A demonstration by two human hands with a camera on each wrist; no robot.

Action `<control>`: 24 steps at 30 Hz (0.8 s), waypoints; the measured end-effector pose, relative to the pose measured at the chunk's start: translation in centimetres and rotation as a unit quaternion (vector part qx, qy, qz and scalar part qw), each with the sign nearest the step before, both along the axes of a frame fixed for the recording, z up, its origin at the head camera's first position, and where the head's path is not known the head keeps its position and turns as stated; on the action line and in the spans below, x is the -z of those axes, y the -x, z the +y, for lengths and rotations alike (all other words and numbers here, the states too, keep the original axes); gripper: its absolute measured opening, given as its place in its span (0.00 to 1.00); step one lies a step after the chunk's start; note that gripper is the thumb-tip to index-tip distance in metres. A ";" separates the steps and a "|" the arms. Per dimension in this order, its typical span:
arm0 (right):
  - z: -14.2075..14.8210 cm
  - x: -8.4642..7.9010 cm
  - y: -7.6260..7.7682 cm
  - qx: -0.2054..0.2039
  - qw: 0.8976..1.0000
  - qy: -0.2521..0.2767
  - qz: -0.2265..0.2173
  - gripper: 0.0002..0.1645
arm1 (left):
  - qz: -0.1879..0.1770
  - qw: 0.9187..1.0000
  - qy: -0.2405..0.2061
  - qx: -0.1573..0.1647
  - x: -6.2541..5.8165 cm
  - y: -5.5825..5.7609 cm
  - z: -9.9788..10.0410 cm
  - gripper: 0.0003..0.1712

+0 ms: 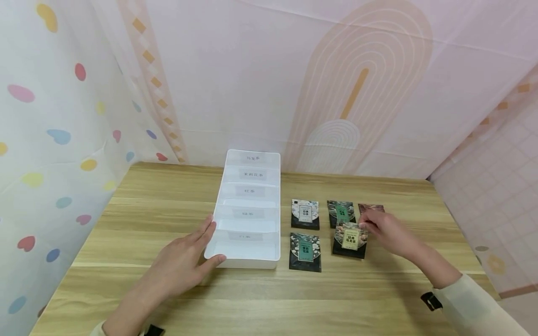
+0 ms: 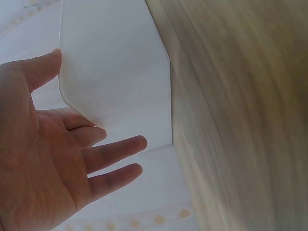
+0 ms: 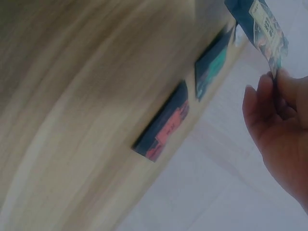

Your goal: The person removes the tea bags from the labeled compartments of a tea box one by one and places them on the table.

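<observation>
My right hand [image 1: 391,233] pinches a tea sachet [image 1: 350,240] with a yellow label by its upper corner. In the right wrist view this sachet [image 3: 264,29] is raised above the table, held between thumb and fingers. My left hand [image 1: 180,261] rests against the near left corner of a white divided box [image 1: 248,263]. In the left wrist view the thumb touches the box's rim and the other fingers are extended along its outer wall [image 2: 120,67]. Paper labels mark the box's several compartments.
On the wooden table [image 1: 252,303], right of the box, lie a white-label sachet [image 1: 305,213], a teal-label sachet [image 1: 305,252], a green-label sachet [image 1: 341,213] and a red sachet [image 3: 166,127], partly behind my right hand in the head view. A patterned curtain [image 1: 252,93] stands behind.
</observation>
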State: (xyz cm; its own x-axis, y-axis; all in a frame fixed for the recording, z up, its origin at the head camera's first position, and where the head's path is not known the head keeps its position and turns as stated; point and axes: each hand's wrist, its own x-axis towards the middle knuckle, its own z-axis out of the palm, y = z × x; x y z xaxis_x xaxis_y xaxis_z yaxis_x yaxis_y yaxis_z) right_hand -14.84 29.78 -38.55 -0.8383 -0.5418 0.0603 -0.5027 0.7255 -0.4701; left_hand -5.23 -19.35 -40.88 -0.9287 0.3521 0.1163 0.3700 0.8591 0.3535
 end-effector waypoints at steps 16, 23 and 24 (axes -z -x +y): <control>0.4 3.0 0.8 -0.020 0.998 -0.001 -0.051 0.05 | 0.002 1.000 -0.002 -0.001 -0.1 -0.1 0.0 0.48; 0.4 3.9 0.8 -0.027 0.998 -0.010 -0.048 0.07 | 0.005 1.000 -0.003 -0.001 0.0 -0.1 0.0 0.48; 0.4 4.0 0.8 -0.028 0.998 -0.009 -0.046 0.07 | 0.005 1.000 -0.003 -0.001 -0.1 -0.1 0.0 0.48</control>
